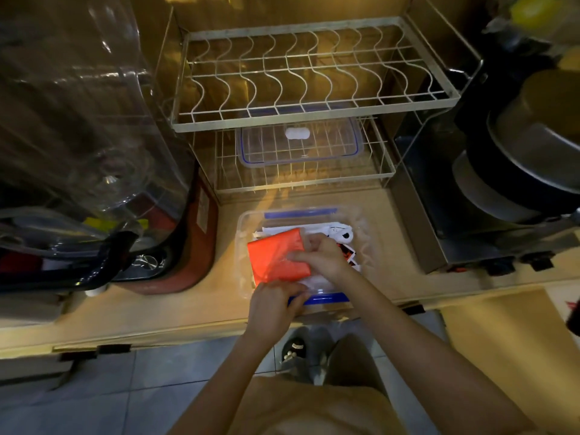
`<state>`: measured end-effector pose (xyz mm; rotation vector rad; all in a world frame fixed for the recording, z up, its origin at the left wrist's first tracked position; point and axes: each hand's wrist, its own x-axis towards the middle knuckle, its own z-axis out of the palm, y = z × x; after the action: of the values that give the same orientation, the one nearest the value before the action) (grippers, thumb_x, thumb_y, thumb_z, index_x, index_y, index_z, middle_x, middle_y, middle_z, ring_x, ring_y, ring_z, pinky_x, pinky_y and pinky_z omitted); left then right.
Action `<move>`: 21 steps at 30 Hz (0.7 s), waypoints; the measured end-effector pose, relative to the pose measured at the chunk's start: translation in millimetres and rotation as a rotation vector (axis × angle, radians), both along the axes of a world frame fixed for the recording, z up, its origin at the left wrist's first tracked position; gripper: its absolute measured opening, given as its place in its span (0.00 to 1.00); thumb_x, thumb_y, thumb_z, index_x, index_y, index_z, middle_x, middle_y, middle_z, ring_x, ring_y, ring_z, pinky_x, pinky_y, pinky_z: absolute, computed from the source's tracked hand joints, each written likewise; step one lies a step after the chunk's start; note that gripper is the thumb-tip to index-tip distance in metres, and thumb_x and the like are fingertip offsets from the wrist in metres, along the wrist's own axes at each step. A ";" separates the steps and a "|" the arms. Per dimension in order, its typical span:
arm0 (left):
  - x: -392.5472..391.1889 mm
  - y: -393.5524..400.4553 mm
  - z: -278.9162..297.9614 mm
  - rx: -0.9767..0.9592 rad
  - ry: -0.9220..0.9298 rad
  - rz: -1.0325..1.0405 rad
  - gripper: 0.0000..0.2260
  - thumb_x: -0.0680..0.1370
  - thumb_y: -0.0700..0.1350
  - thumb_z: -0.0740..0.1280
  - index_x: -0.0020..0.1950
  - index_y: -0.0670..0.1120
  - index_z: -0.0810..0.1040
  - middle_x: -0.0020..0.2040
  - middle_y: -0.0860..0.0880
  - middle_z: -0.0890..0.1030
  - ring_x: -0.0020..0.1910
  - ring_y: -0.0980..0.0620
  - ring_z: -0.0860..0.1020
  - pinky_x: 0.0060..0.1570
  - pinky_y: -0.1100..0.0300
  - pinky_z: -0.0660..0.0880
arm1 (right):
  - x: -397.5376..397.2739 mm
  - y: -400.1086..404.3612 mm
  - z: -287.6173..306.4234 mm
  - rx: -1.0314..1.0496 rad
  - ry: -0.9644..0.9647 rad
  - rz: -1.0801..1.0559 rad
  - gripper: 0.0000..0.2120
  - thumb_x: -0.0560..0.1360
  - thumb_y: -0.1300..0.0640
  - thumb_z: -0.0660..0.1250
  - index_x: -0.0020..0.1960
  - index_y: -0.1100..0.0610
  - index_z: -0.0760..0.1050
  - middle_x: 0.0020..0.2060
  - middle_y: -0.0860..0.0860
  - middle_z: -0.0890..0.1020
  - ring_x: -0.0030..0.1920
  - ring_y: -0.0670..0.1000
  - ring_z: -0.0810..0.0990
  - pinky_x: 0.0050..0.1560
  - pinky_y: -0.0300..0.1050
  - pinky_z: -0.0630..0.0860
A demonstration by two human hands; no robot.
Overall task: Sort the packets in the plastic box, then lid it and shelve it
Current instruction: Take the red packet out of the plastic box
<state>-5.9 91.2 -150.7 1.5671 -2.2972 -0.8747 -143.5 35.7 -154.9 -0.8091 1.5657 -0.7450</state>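
Sitting on the counter is the clear box, open, with blue clips at its far and near edges, and everything is happening right there. Far to the box's left, a red-and-black appliance under clear plastic is standing by the counter's edge. Over the box's left half, an orange packet is lying tilted, its near corner rising above the rim. The left hand is reaching in at the box's near-left corner, fingers curled together against the packet's lower edge and the blue clip. Just right of that, the right hand is pinching the orange packet's right edge, thumb and fingers pressed together on it. Right of that hand, white packets with black and red print are lying inside the box. Beyond the box, the clear lid is resting on the lower tier of the wire rack. Far right of the box, dark pots are stacking up.
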 end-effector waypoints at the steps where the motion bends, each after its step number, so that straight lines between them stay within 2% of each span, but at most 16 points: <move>1: 1.5 -1.6 -0.5 -0.003 -0.012 -0.002 0.10 0.76 0.52 0.62 0.50 0.53 0.82 0.48 0.52 0.86 0.46 0.52 0.82 0.50 0.54 0.76 | -3.5 -2.0 9.3 -0.018 -0.023 -0.042 0.19 0.64 0.61 0.77 0.52 0.59 0.75 0.45 0.53 0.81 0.49 0.54 0.80 0.50 0.47 0.77; 3: 4.9 -6.1 -3.5 -0.010 -0.022 0.002 0.09 0.77 0.51 0.62 0.51 0.53 0.82 0.49 0.53 0.86 0.46 0.52 0.82 0.51 0.52 0.76 | -15.9 -6.3 31.0 -0.090 -0.044 -0.098 0.15 0.66 0.60 0.75 0.51 0.58 0.77 0.42 0.52 0.81 0.43 0.51 0.80 0.42 0.40 0.76; 5: 8.7 -11.0 -5.1 -0.012 -0.019 0.014 0.09 0.76 0.50 0.64 0.51 0.53 0.82 0.49 0.53 0.86 0.47 0.53 0.82 0.53 0.51 0.76 | -32.5 -9.6 55.6 -0.167 -0.060 -0.116 0.11 0.67 0.59 0.74 0.48 0.54 0.77 0.42 0.49 0.81 0.41 0.47 0.80 0.39 0.38 0.76; 8: 13.7 -18.5 -6.4 -0.020 0.002 0.024 0.08 0.76 0.49 0.66 0.51 0.51 0.82 0.49 0.52 0.86 0.47 0.53 0.82 0.54 0.50 0.76 | -61.4 -15.5 91.2 -0.295 0.004 -0.147 0.18 0.67 0.59 0.74 0.56 0.56 0.76 0.46 0.49 0.80 0.42 0.42 0.79 0.34 0.27 0.75; 10: 17.1 -22.0 -7.1 -0.034 0.003 0.017 0.08 0.76 0.49 0.66 0.51 0.52 0.83 0.48 0.53 0.86 0.45 0.55 0.82 0.54 0.50 0.77 | -81.8 -19.4 108.5 -0.393 0.104 -0.222 0.24 0.65 0.61 0.76 0.59 0.57 0.73 0.48 0.48 0.78 0.44 0.41 0.77 0.35 0.25 0.74; 12: 20.2 -25.2 -9.2 -0.054 0.004 0.011 0.09 0.75 0.51 0.65 0.50 0.52 0.83 0.47 0.53 0.86 0.43 0.55 0.82 0.51 0.52 0.78 | -102.4 -20.1 121.4 -0.466 0.268 -0.239 0.26 0.64 0.60 0.77 0.58 0.56 0.70 0.47 0.45 0.76 0.47 0.42 0.75 0.41 0.27 0.74; 14: 22.4 -27.2 -11.7 -0.074 0.007 0.017 0.14 0.74 0.55 0.61 0.49 0.52 0.84 0.45 0.52 0.87 0.41 0.54 0.83 0.49 0.52 0.79 | -122.0 -17.7 128.0 -0.488 0.462 -0.157 0.26 0.64 0.58 0.77 0.58 0.56 0.71 0.50 0.46 0.76 0.51 0.44 0.74 0.47 0.32 0.73; 15: 22.7 -28.5 -13.1 -0.079 0.006 0.023 0.17 0.73 0.57 0.59 0.48 0.52 0.84 0.44 0.52 0.87 0.41 0.54 0.83 0.48 0.51 0.79 | -130.6 -16.1 129.1 -0.471 0.544 -0.092 0.27 0.65 0.57 0.77 0.60 0.56 0.71 0.52 0.47 0.75 0.53 0.45 0.73 0.48 0.34 0.72; 17: 23.3 -30.4 -16.9 -0.079 0.000 0.022 0.20 0.72 0.59 0.56 0.48 0.51 0.84 0.44 0.51 0.87 0.40 0.52 0.83 0.48 0.49 0.79 | -144.0 -14.2 125.9 -0.400 0.664 0.050 0.28 0.66 0.56 0.76 0.63 0.57 0.71 0.55 0.48 0.74 0.55 0.45 0.72 0.46 0.34 0.70; 21: 19.8 -31.8 -16.8 -0.068 -0.021 0.023 0.20 0.73 0.59 0.55 0.49 0.51 0.83 0.44 0.50 0.87 0.41 0.51 0.83 0.48 0.46 0.78 | -158.2 -21.0 100.1 -0.162 0.742 0.308 0.27 0.67 0.56 0.75 0.63 0.60 0.72 0.59 0.56 0.77 0.58 0.53 0.75 0.51 0.40 0.68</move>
<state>13.9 59.4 -167.5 1.5783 -2.2933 -0.7697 -301.6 14.7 -54.8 -1.5260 1.9689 -0.3532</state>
